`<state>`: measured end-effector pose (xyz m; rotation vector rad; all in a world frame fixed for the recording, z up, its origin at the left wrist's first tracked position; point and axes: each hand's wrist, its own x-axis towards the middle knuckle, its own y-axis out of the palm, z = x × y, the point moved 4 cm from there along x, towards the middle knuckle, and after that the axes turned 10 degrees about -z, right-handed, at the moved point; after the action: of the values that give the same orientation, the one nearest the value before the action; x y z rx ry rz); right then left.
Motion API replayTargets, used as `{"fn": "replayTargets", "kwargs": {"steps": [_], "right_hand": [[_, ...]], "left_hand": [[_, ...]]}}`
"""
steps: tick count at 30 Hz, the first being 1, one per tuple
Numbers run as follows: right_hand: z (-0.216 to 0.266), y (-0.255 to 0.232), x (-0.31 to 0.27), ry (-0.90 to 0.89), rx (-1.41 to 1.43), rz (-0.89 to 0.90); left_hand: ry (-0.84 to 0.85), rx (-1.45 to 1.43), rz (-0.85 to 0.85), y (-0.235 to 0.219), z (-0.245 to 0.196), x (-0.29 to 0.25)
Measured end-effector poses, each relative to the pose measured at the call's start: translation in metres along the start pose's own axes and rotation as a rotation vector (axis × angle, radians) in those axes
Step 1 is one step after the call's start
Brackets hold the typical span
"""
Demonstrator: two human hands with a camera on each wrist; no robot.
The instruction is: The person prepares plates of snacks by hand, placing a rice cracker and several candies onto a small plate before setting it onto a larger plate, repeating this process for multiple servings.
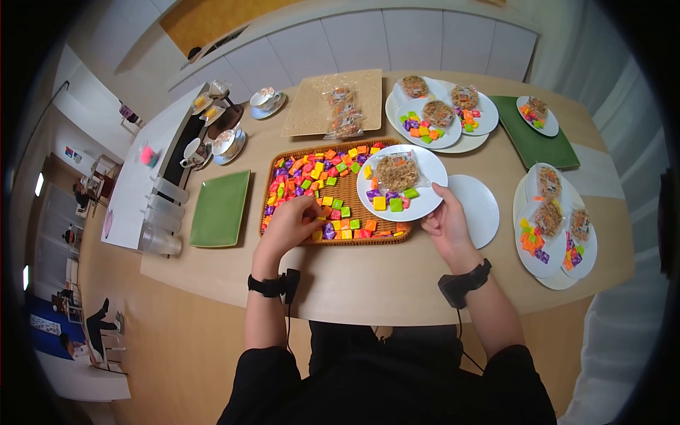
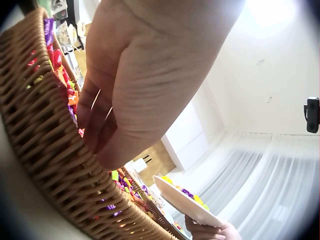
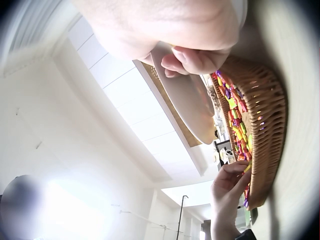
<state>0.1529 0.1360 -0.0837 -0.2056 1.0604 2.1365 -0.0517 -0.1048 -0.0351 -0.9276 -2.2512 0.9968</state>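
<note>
My left hand reaches into the front of a wicker basket of wrapped candies. In the right wrist view its fingers are bent, with a yellow candy at the fingertips. A white plate is in my right hand, thumb on top of the rim and fingers beneath. On that plate lie a wrapped round biscuit and several yellow, green, purple and pink candies. The plate is held over the basket's right side. In the left wrist view the basket's wall hides the left fingertips.
An unused-looking white plate lies to the right. Farther right and behind stand platters of filled small plates. A tan square tray holds wrapped biscuits. Green plates flank the table; cups and plastic containers are left.
</note>
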Motion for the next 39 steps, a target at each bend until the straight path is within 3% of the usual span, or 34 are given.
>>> {"fn": "replayTargets", "kwargs": {"steps": [3, 6, 10, 14, 15, 18, 21, 25, 27, 32, 35, 37, 39], "right_hand": [[-0.002, -0.002, 0.003, -0.006, 0.006, 0.019], [-0.004, -0.001, 0.0, 0.003, -0.009, 0.026], [-0.005, 0.002, -0.003, 0.004, -0.016, 0.033], [-0.008, 0.003, -0.004, 0.005, -0.017, 0.053], [-0.008, 0.002, -0.002, -0.003, -0.015, 0.054], [-0.008, -0.002, 0.0, 0.004, -0.01, 0.07], [-0.005, -0.001, 0.0, -0.002, 0.001, 0.06], [-0.002, 0.001, -0.002, -0.002, 0.023, 0.069], [-0.001, 0.001, -0.004, -0.005, 0.03, 0.075], [-0.003, -0.001, -0.002, -0.007, 0.036, 0.065], [-0.005, -0.005, 0.004, 0.009, 0.067, 0.055], [-0.002, -0.003, 0.005, -0.006, 0.083, 0.031], [0.007, 0.0, -0.002, -0.027, 0.091, 0.047]], "left_hand": [[0.022, -0.016, -0.081, -0.003, -0.006, 0.001], [0.074, -0.323, -0.241, -0.011, -0.029, 0.005], [0.211, -0.471, -0.173, 0.004, -0.084, 0.016], [0.173, -0.478, -0.03, 0.026, -0.122, 0.025], [0.182, -0.477, -0.029, 0.029, -0.123, 0.027], [0.374, -0.299, -0.337, 0.028, -0.117, 0.036], [0.253, -0.194, -0.532, 0.028, -0.092, 0.033], [0.24, -0.285, -0.54, 0.034, -0.083, 0.026], [0.292, -0.194, -0.438, 0.039, -0.087, 0.021], [0.259, -0.193, -0.367, 0.039, -0.094, 0.019], [0.327, -0.188, -0.447, 0.032, -0.099, 0.015], [0.274, -0.252, -0.449, 0.035, -0.087, 0.013], [0.09, -0.488, -0.372, 0.041, -0.08, 0.014]]}}
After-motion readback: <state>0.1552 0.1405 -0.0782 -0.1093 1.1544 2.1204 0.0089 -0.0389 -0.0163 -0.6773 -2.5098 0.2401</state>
